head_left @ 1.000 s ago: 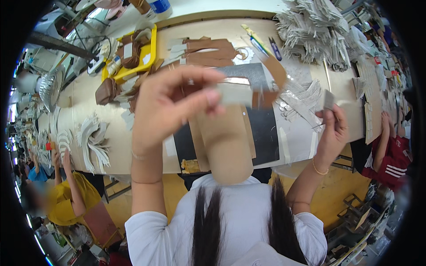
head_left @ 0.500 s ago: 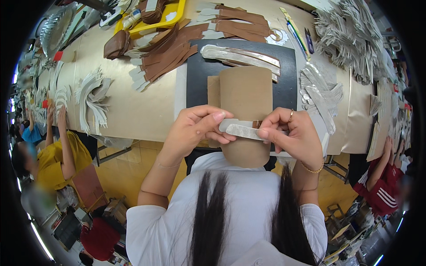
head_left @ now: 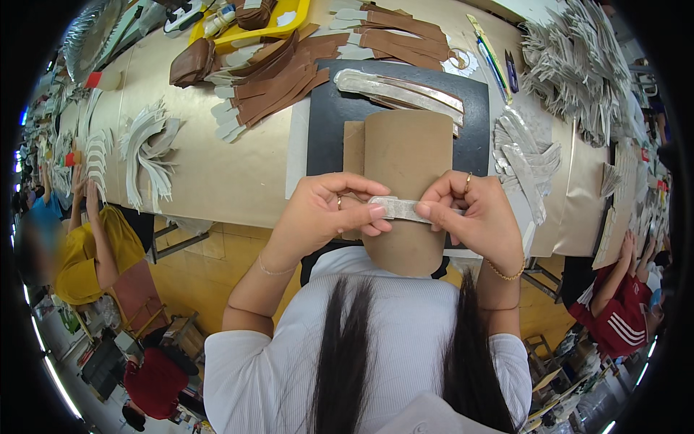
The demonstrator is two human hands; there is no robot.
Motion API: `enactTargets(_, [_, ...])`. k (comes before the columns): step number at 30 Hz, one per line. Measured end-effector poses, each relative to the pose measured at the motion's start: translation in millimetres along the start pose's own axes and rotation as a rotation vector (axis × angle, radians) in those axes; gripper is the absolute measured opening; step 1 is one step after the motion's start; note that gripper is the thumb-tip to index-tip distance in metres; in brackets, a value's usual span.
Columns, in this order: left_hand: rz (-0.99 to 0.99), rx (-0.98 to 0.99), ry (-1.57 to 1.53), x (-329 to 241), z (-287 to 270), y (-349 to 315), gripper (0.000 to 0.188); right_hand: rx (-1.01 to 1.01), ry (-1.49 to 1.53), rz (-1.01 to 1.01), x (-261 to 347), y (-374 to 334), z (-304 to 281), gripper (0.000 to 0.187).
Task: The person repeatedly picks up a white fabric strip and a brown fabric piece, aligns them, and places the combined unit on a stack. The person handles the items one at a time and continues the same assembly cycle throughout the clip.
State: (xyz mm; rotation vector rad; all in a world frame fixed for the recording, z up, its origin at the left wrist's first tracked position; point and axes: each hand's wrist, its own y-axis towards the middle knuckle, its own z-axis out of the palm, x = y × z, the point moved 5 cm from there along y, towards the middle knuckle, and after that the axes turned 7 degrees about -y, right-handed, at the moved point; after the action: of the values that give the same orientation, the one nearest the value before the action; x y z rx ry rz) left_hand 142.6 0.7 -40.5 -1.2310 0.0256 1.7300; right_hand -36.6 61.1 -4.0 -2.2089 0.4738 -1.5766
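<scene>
A grey-white strip with a rounded end (head_left: 402,210) lies level across the near part of a brown curved form (head_left: 408,155). At the strip's left end, my left hand (head_left: 325,211) is closed, thumb on top and fingers beneath. My right hand (head_left: 477,213) pinches it further right, between thumb and forefinger. The strip seems to be layered on another piece, whose edge shows near my left fingertips. Beyond the form, a few brown-edged silvery strips (head_left: 401,92) rest on a black mat (head_left: 329,116).
Silvery strips (head_left: 526,155) lie piled right of the mat, below a large grey bundle (head_left: 578,72). Brown leather strips (head_left: 278,98) and a yellow tray (head_left: 298,20) are at the far left. Pens (head_left: 491,61) and thread snips (head_left: 512,71) lie far right. Co-workers sit on both sides.
My left fingers have moved onto the rounded end of the upper strip, which was loose before. The two overlapping layers now lie more closely in line. My right hand keeps its pinch.
</scene>
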Motion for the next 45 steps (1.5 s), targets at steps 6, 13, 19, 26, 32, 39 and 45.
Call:
enactTargets(6, [0.031, -0.03, -0.016, 1, 1, 3, 0.021, -0.007, -0.024, -0.011, -3, -1, 0, 0.014])
enactTargets(13, [0.094, -0.06, -0.109, 4, 1, 3, 0.032, -0.06, -0.12, -0.104, -9, -12, -17, 0.017])
enactTargets(19, [0.113, -0.04, -0.119, 7, -3, 5, 0.035, -0.084, -0.116, -0.153, -13, -10, -15, 0.014])
enactTargets(26, [0.106, -0.015, -0.122, 10, -6, 3, 0.034, -0.126, -0.131, -0.2, -12, -11, -15, 0.012])
enactTargets(32, [0.109, -0.038, -0.12, 14, -7, 3, 0.036, -0.198, -0.16, -0.179, -12, -13, -12, 0.023])
enactTargets(39, [0.1, -0.007, -0.144, 17, -9, 12, 0.039, -0.23, -0.006, -0.154, -38, -8, -9, 0.033])
enactTargets(45, [0.089, -0.027, -0.16, 15, -21, 6, 0.042, -0.091, 0.246, -0.056, -58, -15, -25, 0.019])
